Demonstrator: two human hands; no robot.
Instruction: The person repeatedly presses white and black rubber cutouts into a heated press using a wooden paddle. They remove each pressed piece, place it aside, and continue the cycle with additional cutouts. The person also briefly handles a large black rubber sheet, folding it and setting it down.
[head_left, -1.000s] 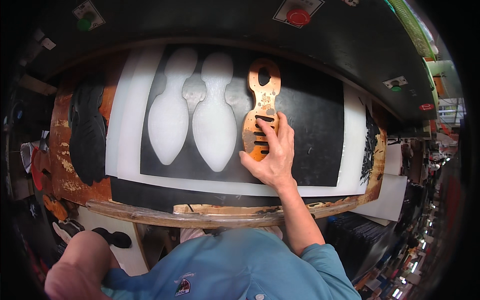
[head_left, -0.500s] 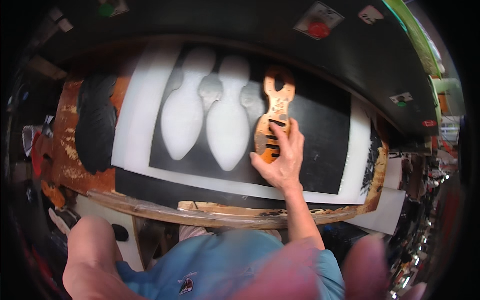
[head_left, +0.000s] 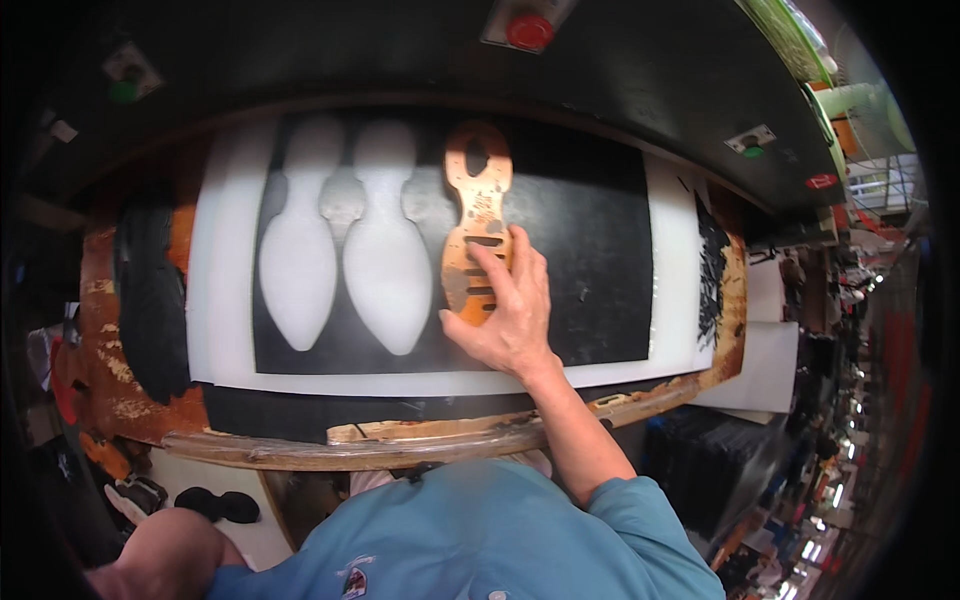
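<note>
My right hand (head_left: 510,310) grips the lower part of an orange-tan cutting die (head_left: 480,205), with fingers at its dark slots and the thumb along its lower left edge. The die has a rounded top with an oval hole, a narrow neck and a wide body. It is over a black sheet (head_left: 590,250); whether it lies flat on the sheet I cannot tell. Left of the die, two similar shapes (head_left: 298,270) are cut out of the sheet and show white. A white board (head_left: 225,280) lies beneath. At lower left only my bent left arm (head_left: 175,555) shows; its hand is hidden.
A dark machine panel with a red button (head_left: 530,33) and green buttons (head_left: 752,150) overhangs the far side. Black scraps (head_left: 150,290) lie at the left, and thin black strips (head_left: 710,280) at the right. A worn wooden rail (head_left: 350,455) runs along the near edge.
The view has shifted, so the board and die appear farther left. My right hand keeps its hold on the die. My left arm sits lower, and the pink blur at the bottom is gone.
</note>
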